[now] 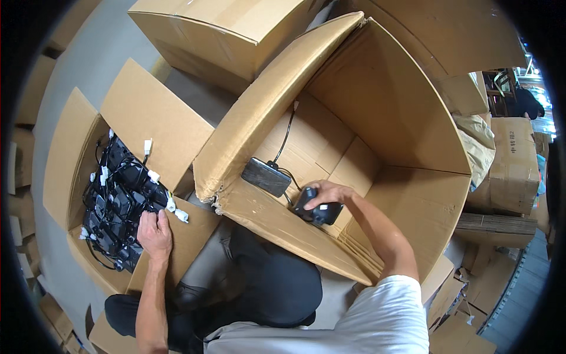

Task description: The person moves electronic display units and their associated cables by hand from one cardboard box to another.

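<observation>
Inside a large open cardboard box (413, 106), my right hand (330, 194) grips a black plastic part (318, 213), its fingers wrapped over the top. Near it in the same box lies another black part, flat and rectangular (266, 176), with a thin black cable (285, 138) running from it. At the left, a smaller open carton (62, 171) is full of black plastic parts (121, 200) with black wires and white connectors (181, 215). My left hand (155, 236) is closed at the near right side of that pile. Whatever its curled fingers hold is hidden.
A closed cardboard box (206, 35) stands behind the two open ones. The small carton's raised flap (156, 121) reaches toward the large box. More cartons (513, 153) and flattened cardboard (495, 229) fill the right side. A person in dark clothing (526, 105) is far off at the right.
</observation>
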Demonstrator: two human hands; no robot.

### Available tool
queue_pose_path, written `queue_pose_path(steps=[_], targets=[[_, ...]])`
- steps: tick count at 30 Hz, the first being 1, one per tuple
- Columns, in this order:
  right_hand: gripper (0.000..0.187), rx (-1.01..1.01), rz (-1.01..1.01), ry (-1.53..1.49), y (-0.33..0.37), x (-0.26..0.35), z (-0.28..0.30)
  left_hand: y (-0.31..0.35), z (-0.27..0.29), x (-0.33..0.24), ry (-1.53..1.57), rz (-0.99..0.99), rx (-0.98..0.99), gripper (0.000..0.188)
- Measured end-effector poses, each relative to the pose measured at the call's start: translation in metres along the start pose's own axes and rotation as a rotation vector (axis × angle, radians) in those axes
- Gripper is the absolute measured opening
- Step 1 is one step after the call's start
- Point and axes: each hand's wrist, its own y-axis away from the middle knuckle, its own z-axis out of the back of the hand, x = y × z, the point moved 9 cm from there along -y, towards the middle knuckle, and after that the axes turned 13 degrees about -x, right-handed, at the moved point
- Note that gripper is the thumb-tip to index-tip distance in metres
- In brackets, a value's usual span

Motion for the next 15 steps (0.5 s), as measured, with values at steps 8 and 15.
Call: queue_pose_path(steps=[8,15], targets=[[0.049,-0.102,0.041,-0.219,-0.049,0.048,-0.029,0.004,-0.008,-0.003,-0.017,-0.003,0.026,0.030],[0.041,-0.100,0.129,-0.049,-0.045,0.092,-0.042,0.002,-0.001,0.001,-0.026,0.020,-0.014,0.031]])
